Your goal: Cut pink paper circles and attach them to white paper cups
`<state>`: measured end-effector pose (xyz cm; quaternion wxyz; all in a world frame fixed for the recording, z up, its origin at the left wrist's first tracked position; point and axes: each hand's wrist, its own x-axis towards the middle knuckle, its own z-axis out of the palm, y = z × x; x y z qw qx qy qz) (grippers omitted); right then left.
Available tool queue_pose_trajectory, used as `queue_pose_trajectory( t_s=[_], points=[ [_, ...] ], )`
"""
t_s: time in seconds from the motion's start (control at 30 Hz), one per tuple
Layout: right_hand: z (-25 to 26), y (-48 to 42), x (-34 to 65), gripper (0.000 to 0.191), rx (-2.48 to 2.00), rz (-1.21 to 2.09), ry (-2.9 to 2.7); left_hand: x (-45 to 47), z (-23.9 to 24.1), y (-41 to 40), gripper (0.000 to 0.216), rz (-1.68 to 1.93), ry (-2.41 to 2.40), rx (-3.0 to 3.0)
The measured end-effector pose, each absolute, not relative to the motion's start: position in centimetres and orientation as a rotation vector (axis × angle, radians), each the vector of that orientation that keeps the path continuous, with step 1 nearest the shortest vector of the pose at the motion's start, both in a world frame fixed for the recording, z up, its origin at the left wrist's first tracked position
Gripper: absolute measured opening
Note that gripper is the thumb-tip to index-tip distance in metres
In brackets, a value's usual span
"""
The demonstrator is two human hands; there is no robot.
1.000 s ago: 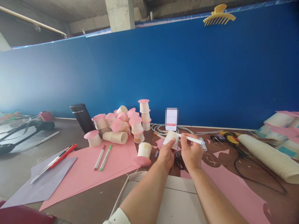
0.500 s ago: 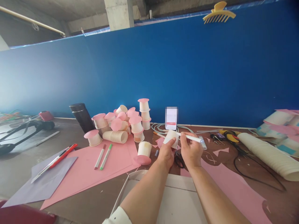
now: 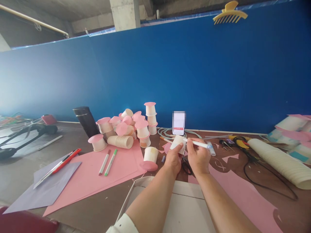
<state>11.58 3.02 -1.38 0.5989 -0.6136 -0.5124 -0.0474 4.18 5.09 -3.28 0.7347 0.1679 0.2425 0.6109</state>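
My left hand [image 3: 173, 160] is closed around a white paper cup [image 3: 178, 143], which is tilted. The thumb lies along the cup's side. In my right hand [image 3: 199, 158] is a white marker pen [image 3: 198, 143] with a bluish back end, pinched between thumb and fingers. Its tip points left and meets the cup's side or is very close to it; I cannot tell which. Just behind the cup stands a phone [image 3: 178, 124] with a lit, partly blurred screen. Below the hands, a pair of dark scissor-like handles [image 3: 186, 166] is partly hidden.
Paper cups with pink discs [image 3: 143, 129] are piled left of centre, beside a black bottle [image 3: 86, 121]. Two markers [image 3: 110, 163] and an orange utility knife [image 3: 58, 166] lie on coloured paper sheets [image 3: 89, 181]. A long stack of cups [image 3: 279, 163] and pink scrap paper [image 3: 240, 191] are at right.
Everything has shifted slightly in the picture as the camera turned a little. Both hands keep nearly the same pose on the cup and the marker pen.
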Motion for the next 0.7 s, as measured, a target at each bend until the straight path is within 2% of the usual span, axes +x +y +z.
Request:
queue_pose_trajectory(
  t_s=[0.7],
  points=[
    [-1.26, 2.93, 11.37, 0.024, -1.428, -0.176, -1.211, 4.3, -3.66, 5.39, 0.03, 1.345, 0.535, 0.328]
  ],
)
